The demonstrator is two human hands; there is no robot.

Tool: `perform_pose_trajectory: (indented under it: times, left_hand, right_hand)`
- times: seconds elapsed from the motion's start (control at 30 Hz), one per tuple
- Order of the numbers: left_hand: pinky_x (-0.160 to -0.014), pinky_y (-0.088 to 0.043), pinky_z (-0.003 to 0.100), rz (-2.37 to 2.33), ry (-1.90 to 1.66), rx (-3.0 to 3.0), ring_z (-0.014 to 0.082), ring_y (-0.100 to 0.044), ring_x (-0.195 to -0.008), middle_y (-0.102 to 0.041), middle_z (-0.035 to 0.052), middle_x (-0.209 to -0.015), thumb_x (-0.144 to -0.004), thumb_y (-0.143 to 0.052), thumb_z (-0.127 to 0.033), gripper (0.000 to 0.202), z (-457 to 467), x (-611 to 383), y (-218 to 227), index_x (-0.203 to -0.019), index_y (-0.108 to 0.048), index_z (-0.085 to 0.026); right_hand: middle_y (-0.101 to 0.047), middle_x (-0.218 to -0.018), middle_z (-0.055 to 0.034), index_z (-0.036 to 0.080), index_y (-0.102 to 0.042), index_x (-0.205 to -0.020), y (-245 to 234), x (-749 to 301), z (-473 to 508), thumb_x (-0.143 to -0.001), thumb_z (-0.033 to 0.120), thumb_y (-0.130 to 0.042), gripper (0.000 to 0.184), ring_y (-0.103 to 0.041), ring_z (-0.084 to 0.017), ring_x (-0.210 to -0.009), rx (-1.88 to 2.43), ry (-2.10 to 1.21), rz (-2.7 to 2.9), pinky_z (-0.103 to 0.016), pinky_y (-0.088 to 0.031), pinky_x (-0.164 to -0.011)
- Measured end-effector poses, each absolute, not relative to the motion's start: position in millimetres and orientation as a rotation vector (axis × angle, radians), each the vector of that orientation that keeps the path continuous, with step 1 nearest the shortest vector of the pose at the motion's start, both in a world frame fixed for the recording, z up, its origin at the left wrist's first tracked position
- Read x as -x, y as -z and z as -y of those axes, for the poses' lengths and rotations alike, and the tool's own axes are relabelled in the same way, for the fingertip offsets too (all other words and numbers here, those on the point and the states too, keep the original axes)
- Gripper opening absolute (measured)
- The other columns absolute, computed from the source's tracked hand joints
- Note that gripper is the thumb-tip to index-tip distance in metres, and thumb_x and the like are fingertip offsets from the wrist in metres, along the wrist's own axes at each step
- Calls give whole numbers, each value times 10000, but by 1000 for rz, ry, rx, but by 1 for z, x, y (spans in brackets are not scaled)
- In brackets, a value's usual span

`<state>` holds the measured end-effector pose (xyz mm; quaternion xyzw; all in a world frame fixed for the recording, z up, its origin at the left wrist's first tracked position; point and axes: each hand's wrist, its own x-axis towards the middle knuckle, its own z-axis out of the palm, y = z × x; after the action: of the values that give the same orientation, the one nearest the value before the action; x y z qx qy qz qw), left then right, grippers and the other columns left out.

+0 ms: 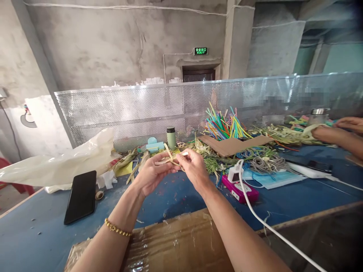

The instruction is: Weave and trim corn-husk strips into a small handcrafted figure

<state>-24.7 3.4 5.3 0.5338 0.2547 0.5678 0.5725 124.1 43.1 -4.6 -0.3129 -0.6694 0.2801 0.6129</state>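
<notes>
Both my hands meet over the middle of the blue table, working a few pale, flat strips of dried husk or straw (168, 150) that cross one another. My left hand (153, 170) pinches the strips from the left, its fingers curled beneath them. From the right, my right hand (193, 166) grips them between thumb and fingers close to the crossing. One strip end sticks up above the fingers, and another points to the left. Exactly how the strips interlace is too small to make out.
A black phone (81, 197) lies left, near a plastic bag (70, 160). Behind stand a green bottle (171, 139) and colourful pipe cleaners (224, 124). A magenta power strip (241, 189) with a white cable sits right. Cardboard (176, 241) is below my arms. A co-worker's hands (331, 134) are far right.
</notes>
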Motion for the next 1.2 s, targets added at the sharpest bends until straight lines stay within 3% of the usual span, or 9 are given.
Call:
perform_pose_trajectory:
  times: [0.07,0.23,0.53,0.73,0.93,1.2]
  left_hand:
    - [-794,-533,287,-581,-1364,-1185,200,-717,-827,-744,153,-915,-711,-735,-33,413,-4,24,-5,-1113,-640,-59]
    - [-779,-551,278,-598,-1472,-1055,177,-717,-773,-745,123,-820,-760,-708,-65,188,-7,21,-2,-947,-692,-49]
    - [-703,-526,216,-607,-1472,-1142,123,-654,-720,-740,114,-858,-738,-754,-131,210,-10,16,3,-933,-754,-54]
    - [-688,-520,224,-589,-1470,-1189,131,-650,-718,-736,114,-845,-768,-724,-162,152,-8,15,2,-882,-756,-67]
    - [-625,-546,222,-626,-1472,-1116,134,-672,-651,-723,103,-789,-819,-666,-184,140,-7,18,-2,-882,-714,-69]
    - [-461,-475,156,-594,-1468,-943,49,-531,-427,-621,19,-586,-786,-617,-76,68,-10,22,-2,-722,-640,-81]
  right_hand:
    - [-538,-584,22,189,-521,-686,3,-125,-42,-790,381,-613,237,-447,-107,-506,678,-743,1456,-229,-356,-476]
    - [-476,-548,54,186,-496,-676,-1,-123,-37,-772,356,-649,248,-413,-81,-468,570,-898,1348,-214,-339,-450]
    - [-564,-601,22,178,-556,-718,-1,-118,-32,-759,381,-666,235,-508,-107,-509,594,-920,1330,-220,-394,-461]
    - [-552,-597,26,178,-538,-704,2,-118,-35,-770,404,-667,268,-482,-91,-488,596,-941,1352,-210,-393,-451]
    - [-571,-640,10,175,-586,-768,2,-120,-35,-880,494,-515,345,-500,-92,-490,562,-893,1410,-222,-417,-484]
    - [-672,-798,-47,167,-634,-844,4,-120,-36,-831,284,-577,131,-598,-136,-667,612,-684,1538,-246,-476,-590]
